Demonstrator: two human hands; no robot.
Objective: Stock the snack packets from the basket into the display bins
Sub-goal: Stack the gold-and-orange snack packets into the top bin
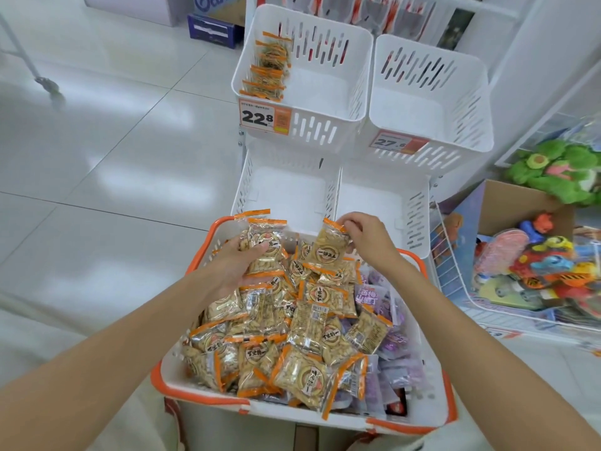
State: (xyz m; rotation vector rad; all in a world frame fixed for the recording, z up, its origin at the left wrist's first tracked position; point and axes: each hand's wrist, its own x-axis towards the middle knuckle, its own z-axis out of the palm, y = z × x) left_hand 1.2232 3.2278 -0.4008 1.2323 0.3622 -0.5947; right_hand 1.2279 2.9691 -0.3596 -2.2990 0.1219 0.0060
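Head: L hand (235,260), R hand (369,236) grip pkts (328,250) (basket (432,379)).

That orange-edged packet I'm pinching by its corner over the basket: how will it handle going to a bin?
Probably light: the right hand holds the packet by one sealed corner alone. Likely floppy: it hangs tilted from that pinch, with loose pieces inside. The glossy film looks slippery, so a corner pinch may slip.

A price tag (265,117) on the upper left bin (313,129) is showing 22.8; a second price tag (397,143) on the upper right bin (455,155) is showing 27.6.
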